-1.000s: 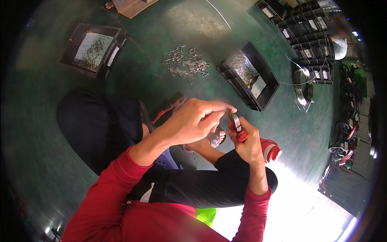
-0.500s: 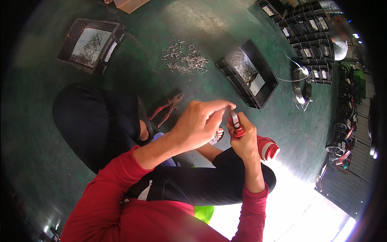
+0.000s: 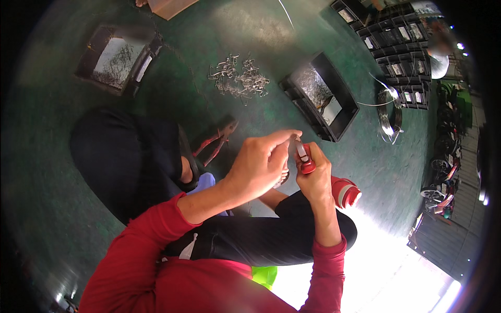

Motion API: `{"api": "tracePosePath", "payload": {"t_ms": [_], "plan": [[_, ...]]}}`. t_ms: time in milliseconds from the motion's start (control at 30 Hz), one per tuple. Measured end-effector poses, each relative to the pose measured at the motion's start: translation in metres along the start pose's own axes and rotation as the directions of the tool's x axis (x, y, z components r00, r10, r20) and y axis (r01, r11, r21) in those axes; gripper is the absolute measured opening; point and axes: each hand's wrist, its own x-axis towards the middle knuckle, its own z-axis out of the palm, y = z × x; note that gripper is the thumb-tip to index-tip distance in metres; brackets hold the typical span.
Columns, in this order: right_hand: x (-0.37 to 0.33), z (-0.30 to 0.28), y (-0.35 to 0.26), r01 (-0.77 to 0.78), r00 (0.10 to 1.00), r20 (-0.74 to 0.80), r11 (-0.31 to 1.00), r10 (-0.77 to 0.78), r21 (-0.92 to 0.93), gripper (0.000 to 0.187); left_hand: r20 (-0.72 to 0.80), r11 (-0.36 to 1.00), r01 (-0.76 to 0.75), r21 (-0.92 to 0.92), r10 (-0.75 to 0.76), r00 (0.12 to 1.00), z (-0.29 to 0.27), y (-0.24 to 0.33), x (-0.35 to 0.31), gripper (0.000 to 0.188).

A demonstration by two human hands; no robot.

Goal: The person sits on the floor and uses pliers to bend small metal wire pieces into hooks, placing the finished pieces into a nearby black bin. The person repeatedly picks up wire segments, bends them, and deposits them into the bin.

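Red-handled tool (image 3: 303,156) | right hand (image 3: 316,176) wrapped round it | left hand (image 3: 258,163) curled, hold hidden

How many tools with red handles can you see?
2: red-handled pliers lying on the green floor, left of the left hand, and a red-handled tool gripped in the right hand. More could be hidden from view.

Red tool (image 3: 308,167) partly hidden in right hand (image 3: 317,180), cardboard box (image 3: 170,6) cropped at top

Forearms (image 3: 206,202) reach forward, left hand (image 3: 259,163) extends its index finger (image 3: 282,136), right hand (image 3: 317,180) curls closed just beside it
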Motion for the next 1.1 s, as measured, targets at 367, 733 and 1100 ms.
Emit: {"api": "tracePosePath", "payload": {"t_ms": [367, 733, 1100], "plan": [[0.003, -0.041, -0.003, -0.487, 0.787, 0.570, 0.804, 0.236, 0.340, 0.038, 0.030, 0.860, 0.142, -0.491, -0.147, 0.989, -0.023, -0.005, 0.029, 0.009], [-0.012, -0.022, -0.012, -0.654, 0.641, 0.751, 0.402, -0.155, 0.641, 0.038, -0.105, 0.838, 0.010, -0.545, -0.080, 0.991, -0.026, -0.007, 0.032, 0.014], [-0.013, -0.015, -0.014, -0.734, 0.638, 0.744, 0.137, -0.197, 0.666, 0.045, -0.182, 0.884, -0.219, -0.413, 0.155, 0.971, -0.017, -0.007, 0.028, 0.008]]}}
